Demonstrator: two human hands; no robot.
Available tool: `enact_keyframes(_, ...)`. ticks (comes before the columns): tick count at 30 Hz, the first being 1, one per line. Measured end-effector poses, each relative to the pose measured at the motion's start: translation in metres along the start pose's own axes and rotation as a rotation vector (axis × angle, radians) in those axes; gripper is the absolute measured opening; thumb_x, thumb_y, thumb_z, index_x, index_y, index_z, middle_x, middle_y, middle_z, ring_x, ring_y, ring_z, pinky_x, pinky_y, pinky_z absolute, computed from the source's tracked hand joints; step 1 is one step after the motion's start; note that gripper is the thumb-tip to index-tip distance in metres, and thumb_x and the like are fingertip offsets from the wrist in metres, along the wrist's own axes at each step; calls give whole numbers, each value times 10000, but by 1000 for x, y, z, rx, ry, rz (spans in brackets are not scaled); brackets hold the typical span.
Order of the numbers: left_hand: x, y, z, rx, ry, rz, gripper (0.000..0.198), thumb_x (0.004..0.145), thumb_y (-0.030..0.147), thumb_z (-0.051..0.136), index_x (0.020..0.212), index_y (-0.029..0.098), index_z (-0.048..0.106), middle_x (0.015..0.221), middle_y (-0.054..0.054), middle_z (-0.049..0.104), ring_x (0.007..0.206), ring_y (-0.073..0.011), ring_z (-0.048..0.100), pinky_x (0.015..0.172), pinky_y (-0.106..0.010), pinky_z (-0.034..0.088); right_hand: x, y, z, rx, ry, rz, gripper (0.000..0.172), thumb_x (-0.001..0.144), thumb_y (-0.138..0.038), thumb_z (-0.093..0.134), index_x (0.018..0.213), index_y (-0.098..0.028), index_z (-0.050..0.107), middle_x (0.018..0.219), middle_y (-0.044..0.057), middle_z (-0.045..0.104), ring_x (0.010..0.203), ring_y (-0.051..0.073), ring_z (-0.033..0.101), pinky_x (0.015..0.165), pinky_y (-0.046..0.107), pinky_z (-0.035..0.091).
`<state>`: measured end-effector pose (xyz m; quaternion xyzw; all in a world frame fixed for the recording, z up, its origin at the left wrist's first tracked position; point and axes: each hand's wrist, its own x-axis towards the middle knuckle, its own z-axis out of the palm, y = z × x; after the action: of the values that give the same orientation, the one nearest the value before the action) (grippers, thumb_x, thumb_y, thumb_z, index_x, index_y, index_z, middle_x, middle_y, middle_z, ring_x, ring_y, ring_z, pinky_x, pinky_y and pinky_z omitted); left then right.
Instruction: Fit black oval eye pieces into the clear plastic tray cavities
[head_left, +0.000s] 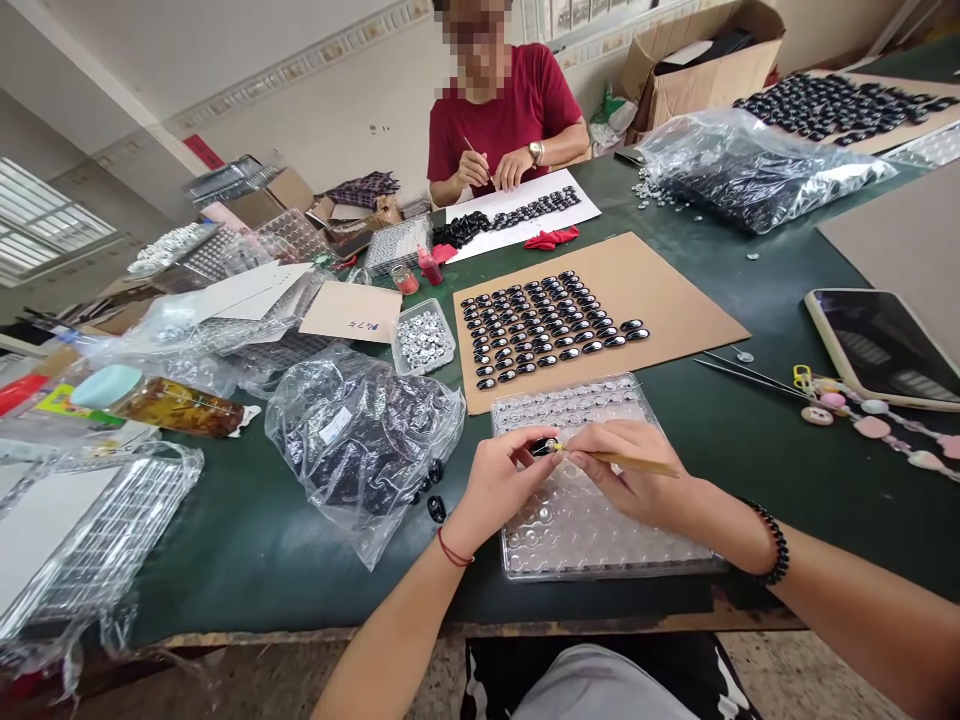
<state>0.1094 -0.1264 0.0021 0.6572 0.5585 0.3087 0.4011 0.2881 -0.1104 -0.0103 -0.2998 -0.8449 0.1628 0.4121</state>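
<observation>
1. The black oval piece (541, 447) sits in the air just above the middle of the clear tray (615, 568), pinched between the thumb and fingertips of the left hand (499, 485). Only a small part of it shows between the fingers.
2. The right hand (630, 480) is closed around a wooden stick (637, 464) in a pen-like grip, also above the tray's middle.
3. The stick's long axis runs nearly level from right to left, with its tip pointing at the piece. A small pale speck sits at the tip. Whether the tip touches the piece or stops just beside it cannot be told.
4. The piece lies to the left of the right hand's fingers and inside the left hand's pinch, so the left hand is the nearer of the 2.
5. The tray lies flat on the green table (750, 460) at its near edge, and its pockets hold clear domes.
6. Just beyond the tray is a cardboard sheet (675, 300) bearing rows of black ovals (551, 320).
7. Left of the tray is a crumpled plastic bag (360, 440), with a few loose black pieces (435, 505) between bag and tray. A small clear box (424, 340) stands beyond the bag.
8. Right of the tray lie tweezers (750, 375), then a tablet (885, 345).
9. Well beyond the tray, a co-worker in a red shirt (502, 110) sits at the table's far side, both hands over a white sheet.
</observation>
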Motion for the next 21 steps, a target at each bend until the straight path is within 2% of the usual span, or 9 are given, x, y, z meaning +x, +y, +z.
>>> enact_keyframes(8, -2, 3, 1, 15, 8, 0, 259, 776, 311, 562, 977, 180, 661, 655, -16, 645, 506, -106, 497, 505, -216, 413, 0, 0, 0, -58, 5, -18, 119, 865, -199, 441, 797, -181, 538, 668, 13, 619, 570, 114, 526, 562, 237, 382)
enact_keyframes(13, -2, 2, 3, -37, 52, -17, 272, 827, 340, 492, 984, 184, 650, 804, -42, 682, 568, -124, 570, 538, -230, 447, -6, 0, 3, -193, -54, -133, 68, 847, -175, 482, 835, -180, 549, 715, 23, 629, 562, 118, 492, 557, 258, 357)
enact_keyframes(16, -3, 1, 6, -27, 99, -2, 251, 831, 330, 492, 976, 191, 641, 818, -42, 678, 618, -136, 593, 571, -238, 457, -8, 0, 4, -197, -76, -149, 86, 859, -177, 467, 837, -180, 550, 724, 28, 626, 568, 118, 490, 560, 263, 354)
enact_keyframes(19, -4, 1, 8, -49, 134, 21, 219, 838, 310, 484, 944, 182, 626, 833, -45, 663, 650, -138, 596, 585, -238, 455, -6, -2, 4, -17, -75, -37, 114, 883, -212, 432, 861, -178, 539, 753, 35, 613, 625, 124, 518, 591, 263, 382)
enact_keyframes(21, -4, 1, 8, -70, 154, 35, 193, 843, 294, 475, 910, 174, 611, 825, -45, 646, 660, -133, 586, 590, -232, 448, -2, -4, 1, 243, -96, 151, 154, 905, -244, 390, 862, -175, 520, 728, 27, 591, 590, 109, 519, 568, 250, 402)
